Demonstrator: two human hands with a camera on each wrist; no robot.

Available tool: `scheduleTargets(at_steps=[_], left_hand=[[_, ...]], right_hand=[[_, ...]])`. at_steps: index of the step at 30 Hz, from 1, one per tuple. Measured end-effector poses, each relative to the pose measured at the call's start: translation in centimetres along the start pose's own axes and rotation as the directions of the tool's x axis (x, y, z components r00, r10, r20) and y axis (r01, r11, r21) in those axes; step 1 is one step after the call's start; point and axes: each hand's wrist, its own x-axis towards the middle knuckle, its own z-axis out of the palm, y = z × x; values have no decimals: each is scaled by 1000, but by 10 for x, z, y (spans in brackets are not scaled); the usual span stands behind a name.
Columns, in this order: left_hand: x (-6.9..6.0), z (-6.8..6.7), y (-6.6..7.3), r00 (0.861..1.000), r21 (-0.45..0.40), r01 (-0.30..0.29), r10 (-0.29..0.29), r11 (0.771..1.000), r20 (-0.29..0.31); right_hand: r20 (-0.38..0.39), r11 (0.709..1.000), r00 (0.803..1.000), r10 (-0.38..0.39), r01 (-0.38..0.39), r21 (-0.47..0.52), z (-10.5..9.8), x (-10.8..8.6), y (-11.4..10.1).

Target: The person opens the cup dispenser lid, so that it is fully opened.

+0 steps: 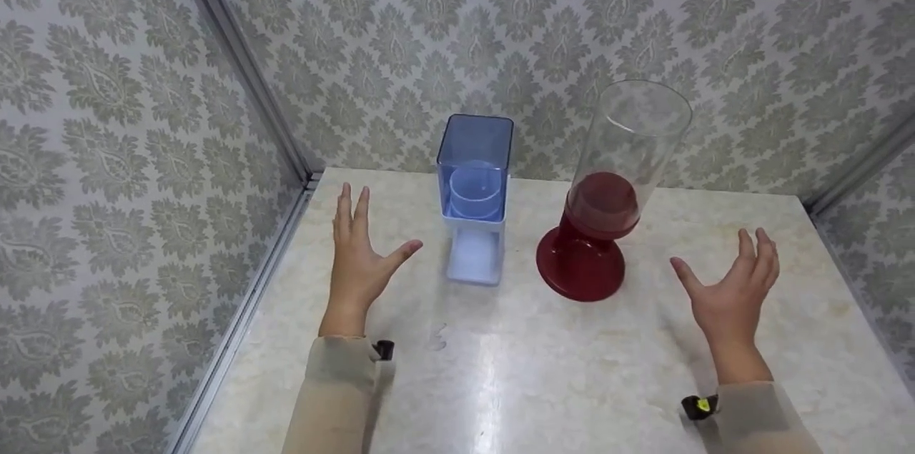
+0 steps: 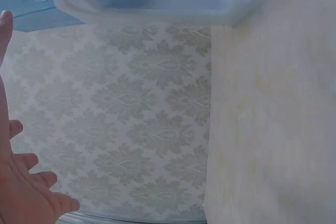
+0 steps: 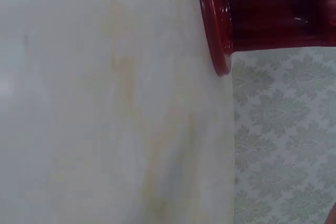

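A blue dispenser with a square see-through top and a round cup shape inside it stands upright on the table. To its right is a red dispenser, with a round base and a tall clear cylinder on top. My left hand is held left of the blue one, thumb spread toward it, touching nothing. Right of the red one, my right hand is likewise spread and holds nothing. In the left wrist view the blue dispenser is cut off at the top. Only a sliver of the right hand shows in its wrist view.
Both dispensers stand on a pale marbled table. Patterned wallpaper covers the wall close behind it, and another papered wall borders the left side. Grey metal framing runs along the corner.
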Motion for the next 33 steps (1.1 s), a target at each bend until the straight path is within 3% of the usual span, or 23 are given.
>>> scheduleTargets(at_steps=[3, 7, 12, 15, 18, 19, 21, 23, 27, 33], left_hand=[[-2, 4, 8, 1000, -94, 14, -12, 995, 21], [-6, 8, 17, 1000, -180, 5, -4, 984, 3], [-10, 18, 26, 999, -291, -32, 19, 956, -45], [-12, 25, 31, 998, -372, -43, 19, 927, -67], [-11, 31, 34, 997, -445, -51, 18, 894, -79], [-12, 34, 34, 997, -463, -50, 18, 885, -74], [-11, 38, 34, 998, -488, -47, 22, 871, -58], [-10, 41, 33, 999, -507, -40, 24, 861, -37], [-4, 49, 29, 1000, -539, -13, 18, 842, 3], [0, 61, 27, 997, -582, 37, 9, 812, 76]], right_hand=[[-31, 996, 999, 12, -9, 92, 4, -5, -13], [-67, 973, 997, 43, -27, 230, 9, -15, -36], [-150, 929, 988, 20, 37, 368, 25, -31, -60], [-226, 864, 974, -22, 132, 486, 43, -43, -75], [-277, 763, 957, -88, 244, 599, 64, -55, -94], [-282, 725, 953, -112, 273, 632, 71, -60, -100], [-257, 685, 952, -164, 298, 664, 82, -69, -112], [-198, 679, 958, -205, 285, 676, 91, -76, -121], [-55, 724, 969, -243, 219, 654, 108, -83, -136], [167, 737, 969, -180, 21, 676, 128, -75, -161]])
